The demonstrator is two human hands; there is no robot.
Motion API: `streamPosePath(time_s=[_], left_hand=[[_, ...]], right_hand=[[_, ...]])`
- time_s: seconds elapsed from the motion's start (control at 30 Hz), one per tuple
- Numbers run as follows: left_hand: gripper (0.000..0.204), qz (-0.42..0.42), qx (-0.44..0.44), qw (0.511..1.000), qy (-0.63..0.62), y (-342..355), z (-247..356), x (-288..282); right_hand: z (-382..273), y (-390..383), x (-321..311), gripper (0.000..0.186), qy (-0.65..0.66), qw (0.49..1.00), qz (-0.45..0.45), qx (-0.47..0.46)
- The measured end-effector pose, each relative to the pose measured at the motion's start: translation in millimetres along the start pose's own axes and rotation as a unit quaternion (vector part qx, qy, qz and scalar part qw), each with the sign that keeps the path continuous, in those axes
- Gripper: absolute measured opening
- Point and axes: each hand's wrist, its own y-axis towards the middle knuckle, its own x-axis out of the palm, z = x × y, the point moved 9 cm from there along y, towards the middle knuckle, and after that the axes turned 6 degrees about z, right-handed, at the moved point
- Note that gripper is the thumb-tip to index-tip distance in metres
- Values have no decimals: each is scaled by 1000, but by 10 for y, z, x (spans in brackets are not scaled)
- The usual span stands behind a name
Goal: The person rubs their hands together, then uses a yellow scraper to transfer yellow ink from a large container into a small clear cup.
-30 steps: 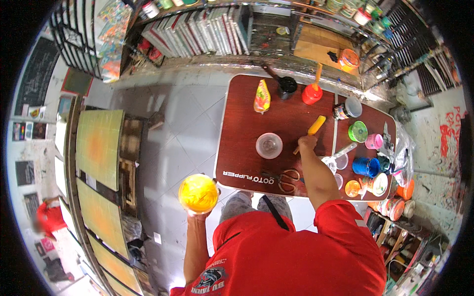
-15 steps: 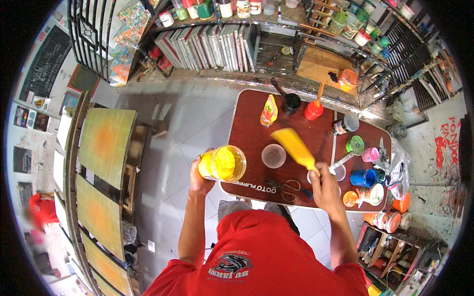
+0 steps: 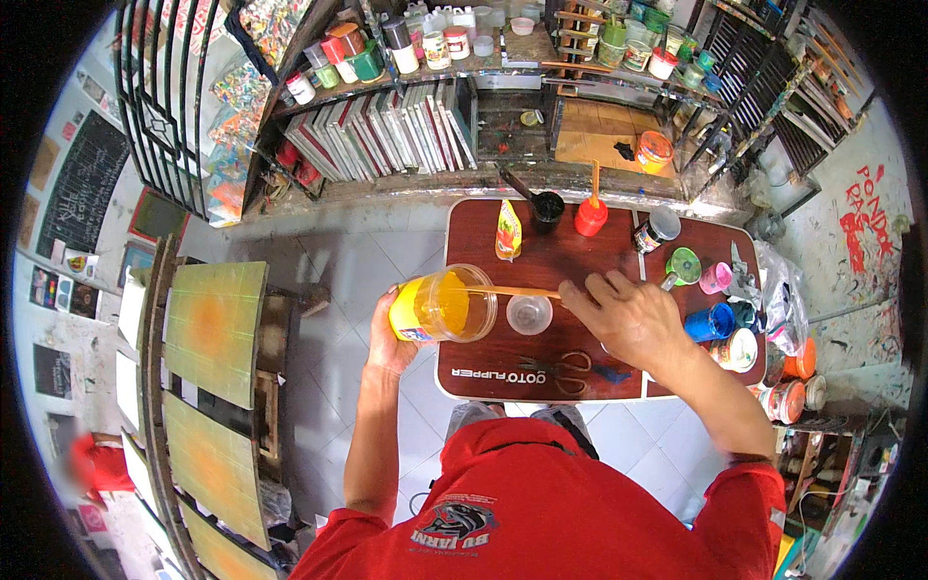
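Note:
My left hand (image 3: 387, 343) is wrapped round a clear tub of yellow paint (image 3: 423, 311), tilted with its mouth to the right. My right hand (image 3: 623, 324) grips an orange stirring stick (image 3: 522, 291), whose far end is inside the tub. Below the stick, a small clear cup (image 3: 530, 317) stands on a brown folding table (image 3: 483, 358), with scissors (image 3: 572, 377) nearer me. Behind are a squeeze pouch (image 3: 508, 232), a black pot (image 3: 546, 215) and a red pot (image 3: 591, 218), both with handles sticking up.
Several colored pots (image 3: 710, 324) and a crumpled plastic bag (image 3: 778, 280) crowd the table's right side. A rack of boards (image 3: 208, 333) runs along the left; beyond it is another person in red (image 3: 106, 469). Shelves (image 3: 503, 68) of jars and framed screens line the back.
My right hand has lifted the stick from over the table and swung its yellow end left into the tub. My left hand has raised the tub and tilted it rightward.

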Motion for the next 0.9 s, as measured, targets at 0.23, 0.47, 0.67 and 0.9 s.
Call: streamPosePath(time_s=[0.23,0.47,0.67,0.9], left_hand=[[52,-3,-17,1000,2,-91,163,88],[47,-20,-25,999,1,-144,172,40],[52,-12,46,995,86,-188,438,140],[52,-71,61,985,144,-275,681,321]], right_hand=[[-148,157,-181,30,-65,992,102,-45],[-184,230,-117,26,-70,991,107,-36],[-63,220,114,33,32,999,-30,11],[-8,200,373,24,313,938,-117,90]])
